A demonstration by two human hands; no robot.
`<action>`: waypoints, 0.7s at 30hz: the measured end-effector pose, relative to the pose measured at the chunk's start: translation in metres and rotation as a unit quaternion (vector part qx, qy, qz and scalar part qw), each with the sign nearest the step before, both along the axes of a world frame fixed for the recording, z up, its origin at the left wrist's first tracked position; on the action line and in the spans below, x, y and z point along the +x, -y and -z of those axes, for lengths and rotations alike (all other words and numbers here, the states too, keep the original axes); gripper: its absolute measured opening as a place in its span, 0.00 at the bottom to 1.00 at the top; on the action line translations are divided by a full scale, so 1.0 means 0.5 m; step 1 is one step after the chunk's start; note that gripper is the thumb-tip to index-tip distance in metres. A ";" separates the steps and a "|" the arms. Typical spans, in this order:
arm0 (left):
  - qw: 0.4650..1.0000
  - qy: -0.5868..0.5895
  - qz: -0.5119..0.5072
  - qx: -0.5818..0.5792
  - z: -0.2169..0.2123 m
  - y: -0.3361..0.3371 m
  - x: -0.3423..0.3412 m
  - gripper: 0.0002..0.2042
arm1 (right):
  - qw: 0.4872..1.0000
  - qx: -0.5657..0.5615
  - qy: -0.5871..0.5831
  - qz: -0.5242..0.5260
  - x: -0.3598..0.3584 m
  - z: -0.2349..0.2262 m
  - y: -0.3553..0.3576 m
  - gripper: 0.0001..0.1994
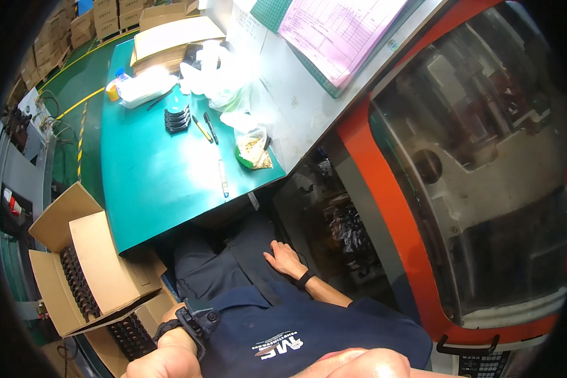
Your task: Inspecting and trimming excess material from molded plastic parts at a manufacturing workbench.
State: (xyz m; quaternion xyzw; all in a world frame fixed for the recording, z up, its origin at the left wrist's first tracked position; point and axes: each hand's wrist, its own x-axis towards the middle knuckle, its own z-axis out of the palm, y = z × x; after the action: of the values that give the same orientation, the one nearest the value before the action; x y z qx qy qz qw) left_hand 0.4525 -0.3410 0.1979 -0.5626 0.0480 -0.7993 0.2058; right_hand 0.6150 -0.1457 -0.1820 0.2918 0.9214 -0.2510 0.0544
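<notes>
Two open cardboard boxes (85,271) stand at the lower left of the frame, flaps raised, each holding close rows of small black parts (75,283); the lower box (123,340) shows the same dark rows. One clear bag (253,150) of pale yellow pieces lies at the right edge of the green surface (151,183), near the frame centre. A short stack of black discs (177,118) sits further up the surface, with two pens (206,128) beside it and a white marker (223,177) lower down.

Right hand (283,258): lies flat, palm down, fingers spread, on the dark trousers (233,264) at centre frame; its grip is open and holds nothing. A black band circles the wrist.

Left hand (160,362): at the bottom edge, just beside the lower box, wearing a black watch (183,324). The fingers are cut off by the frame, so I cannot tell its grip.

Surface near edge ends above the knees. An orange-framed machine door (472,164) with dark glazing fills the right side.
</notes>
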 end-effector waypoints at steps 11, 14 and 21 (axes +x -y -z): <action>0.999 -0.007 0.033 -0.020 -0.010 0.007 -0.007 0.13 | 1.000 -0.003 0.003 -0.007 -0.007 -0.005 0.000 0.19; 0.999 -0.005 0.046 -0.003 -0.012 0.002 -0.003 0.13 | 1.000 0.008 -0.009 -0.006 -0.008 -0.006 -0.001 0.19; 0.999 0.006 0.033 -0.008 0.001 -0.008 -0.003 0.12 | 1.000 -0.005 0.004 0.007 0.007 0.002 -0.006 0.19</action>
State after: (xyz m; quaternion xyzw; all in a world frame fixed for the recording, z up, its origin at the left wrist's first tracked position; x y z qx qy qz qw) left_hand 0.4510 -0.3370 0.1976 -0.5572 0.0594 -0.8095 0.1751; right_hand 0.6184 -0.1426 -0.1829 0.2991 0.9178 -0.2547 0.0577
